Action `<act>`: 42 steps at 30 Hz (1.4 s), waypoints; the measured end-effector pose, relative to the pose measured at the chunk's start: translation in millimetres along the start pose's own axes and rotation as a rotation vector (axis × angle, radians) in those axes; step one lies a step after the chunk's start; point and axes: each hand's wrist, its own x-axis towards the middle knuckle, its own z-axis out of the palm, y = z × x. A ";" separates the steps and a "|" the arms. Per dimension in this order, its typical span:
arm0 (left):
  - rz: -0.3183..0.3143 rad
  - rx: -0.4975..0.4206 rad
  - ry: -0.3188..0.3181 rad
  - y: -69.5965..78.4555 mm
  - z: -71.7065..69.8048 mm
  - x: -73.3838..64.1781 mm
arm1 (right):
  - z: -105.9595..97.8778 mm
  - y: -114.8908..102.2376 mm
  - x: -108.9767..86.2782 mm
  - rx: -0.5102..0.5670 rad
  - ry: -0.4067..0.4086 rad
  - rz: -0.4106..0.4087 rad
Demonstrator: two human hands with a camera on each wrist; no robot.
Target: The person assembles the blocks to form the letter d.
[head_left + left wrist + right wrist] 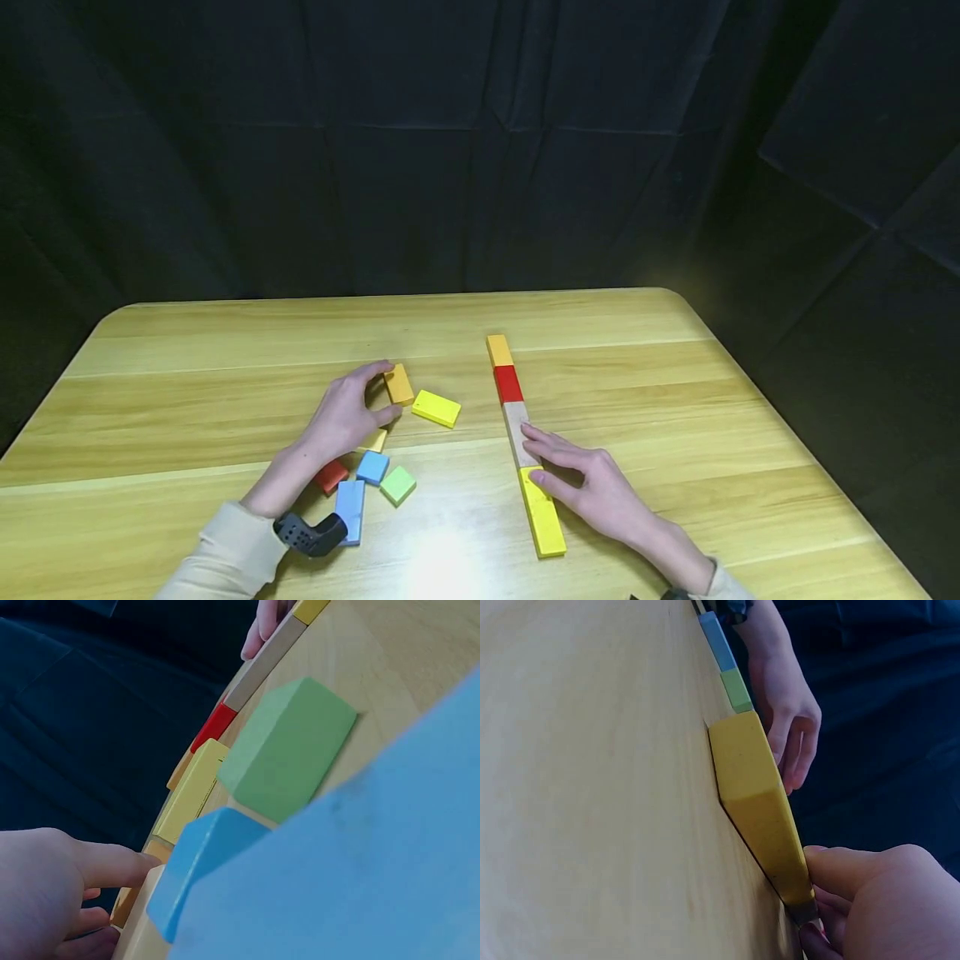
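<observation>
My left hand is at an orange block, pinching it at its two ends between thumb and index finger. In the left wrist view the thumb meets that block, partly hidden behind other blocks. My right hand rests on a straight row of blocks. Its fingertips lie on a pale greyish block and its thumb on a long yellow block at the near end. Beyond them in the row come a red block and a smaller orange block.
A loose yellow block lies right of the left hand. Around the left wrist are a pale yellow block, a red block, a small blue block, a green block and a longer blue block.
</observation>
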 end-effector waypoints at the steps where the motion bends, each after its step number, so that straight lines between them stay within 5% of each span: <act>1: -0.001 0.001 0.001 -0.3 0.2 0.3 | 0.1 0.0 0.2 0.000 0.001 -0.002; 12: 0.000 0.001 -0.006 -0.7 0.9 1.3 | 1.2 -0.9 0.2 -0.006 0.006 -0.006; 42: 0.167 -0.029 -0.064 28.7 25.7 -2.4 | 1.5 -4.0 -0.4 -0.027 0.014 -0.016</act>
